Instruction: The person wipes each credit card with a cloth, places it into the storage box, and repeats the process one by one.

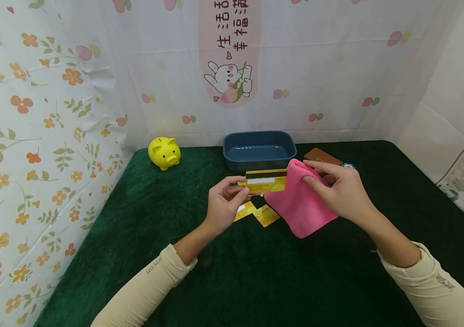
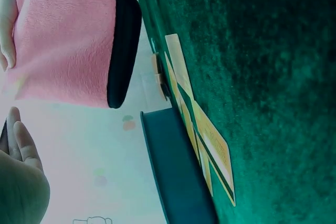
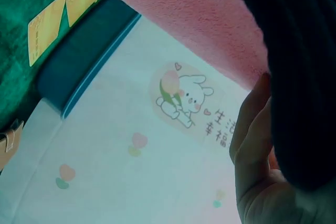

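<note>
My left hand (image 1: 224, 204) pinches a yellow bank card (image 1: 265, 180) by its left end, the side with the dark stripe and white strip facing me. A pink cloth (image 1: 303, 204) hangs from my right hand (image 1: 342, 186), gripped between thumb and fingers, and it overlaps the card's right end in the head view. In the left wrist view the cloth shows a dark border. Several more yellow cards (image 1: 266, 215) lie on the table below the hands; some are partly hidden behind the left hand and the cloth.
Behind the hands stands a blue rectangular basin (image 1: 259, 159). A yellow piggy bank (image 1: 164, 153) sits at the back left. To the basin's right lies a brown wallet-like item (image 1: 323, 156), with a small round blue object (image 1: 348, 166) beside it. Dark green cloth (image 1: 134, 254) covers the table.
</note>
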Tool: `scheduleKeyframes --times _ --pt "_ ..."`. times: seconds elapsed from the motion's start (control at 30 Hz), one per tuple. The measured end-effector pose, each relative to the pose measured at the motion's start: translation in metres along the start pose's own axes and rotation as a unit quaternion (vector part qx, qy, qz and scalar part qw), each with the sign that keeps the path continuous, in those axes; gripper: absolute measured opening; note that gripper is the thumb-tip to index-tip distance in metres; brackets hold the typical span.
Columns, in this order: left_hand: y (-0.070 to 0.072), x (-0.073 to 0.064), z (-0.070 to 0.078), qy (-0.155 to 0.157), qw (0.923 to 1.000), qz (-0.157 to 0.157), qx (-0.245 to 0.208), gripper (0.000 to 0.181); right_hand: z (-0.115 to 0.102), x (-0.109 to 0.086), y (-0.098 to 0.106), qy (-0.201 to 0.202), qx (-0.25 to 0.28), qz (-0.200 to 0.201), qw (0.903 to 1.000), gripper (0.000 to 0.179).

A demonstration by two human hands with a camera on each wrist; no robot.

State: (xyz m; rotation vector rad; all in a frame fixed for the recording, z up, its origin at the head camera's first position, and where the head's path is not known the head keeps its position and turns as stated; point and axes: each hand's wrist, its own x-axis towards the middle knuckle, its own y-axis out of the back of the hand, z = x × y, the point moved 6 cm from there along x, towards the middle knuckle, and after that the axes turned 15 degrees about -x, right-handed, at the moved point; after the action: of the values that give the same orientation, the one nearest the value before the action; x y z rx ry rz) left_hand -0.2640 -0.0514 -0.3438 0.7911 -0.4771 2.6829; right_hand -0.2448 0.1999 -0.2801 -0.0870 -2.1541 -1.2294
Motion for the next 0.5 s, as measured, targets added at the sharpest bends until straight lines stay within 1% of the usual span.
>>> scheduleKeyframes --times 0.2,0.3,0.37,0.43,0.5 --pt "-0.001 0.001 -0.003 0.03 0.9992 0.011 -0.022 0.019 0.008 -0.001 -0.003 -0.05 0.042 -0.05 0.9966 0.038" --pt "-0.001 0.002 -0.006 0.048 0.9976 0.021 -0.045 0.02 0.008 -0.003 -0.007 -0.071 0.083 -0.087 0.9902 0.037" --pt "-0.002 0.003 -0.008 0.057 0.9959 0.031 -0.062 0.021 0.006 -0.004 -0.01 -0.083 0.112 -0.112 0.984 0.037" --pt "-0.002 0.003 -0.011 0.064 0.994 0.041 -0.079 0.023 0.003 -0.006 -0.012 -0.09 0.136 -0.134 0.9773 0.037" --pt "-0.003 0.004 -0.012 0.065 0.9931 0.049 -0.085 0.025 0.0 -0.006 -0.014 -0.09 0.15 -0.146 0.9736 0.037"
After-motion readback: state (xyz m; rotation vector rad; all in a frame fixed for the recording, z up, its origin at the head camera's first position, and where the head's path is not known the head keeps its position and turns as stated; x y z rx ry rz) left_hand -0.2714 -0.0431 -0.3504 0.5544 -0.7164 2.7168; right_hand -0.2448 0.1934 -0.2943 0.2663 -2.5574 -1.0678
